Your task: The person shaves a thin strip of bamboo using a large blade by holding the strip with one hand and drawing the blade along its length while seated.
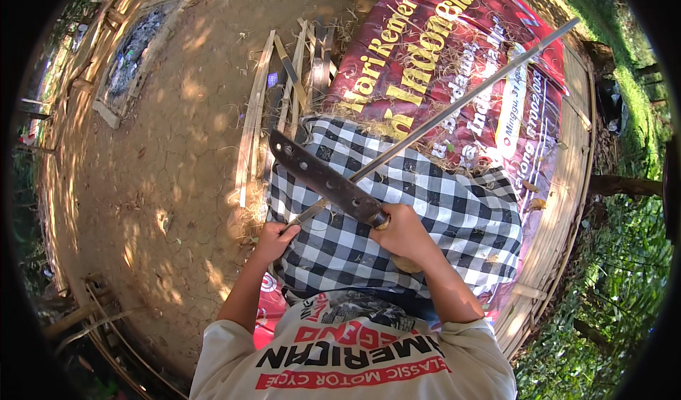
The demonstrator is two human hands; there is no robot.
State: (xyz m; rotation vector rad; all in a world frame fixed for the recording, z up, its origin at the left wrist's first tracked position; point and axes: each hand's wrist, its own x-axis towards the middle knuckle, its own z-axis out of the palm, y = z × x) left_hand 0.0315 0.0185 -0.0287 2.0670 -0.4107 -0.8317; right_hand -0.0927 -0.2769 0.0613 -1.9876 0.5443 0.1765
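My left hand (274, 242) is closed around the near end of a long, thin strip (464, 109), which looks like split bamboo. The strip slants up to the far right over my lap. In my closed right hand (406, 237) is a machete (328, 186) with a broad, dark blade that has several holes along it. Its blade points to the far left and crosses above the strip, not far from my left hand; whether the edge touches the strip I cannot tell. A black-and-white checked cloth (454, 212) covers my legs beneath both.
A red printed banner (355, 81) littered with thin shavings lies over a bamboo platform (560, 223). Several split strips (254, 120) rest to the left of the cloth. Bare earth (184, 208) stretches left, with a framed ash pit (135, 49) at far left. Green plants (603, 293) border the right.
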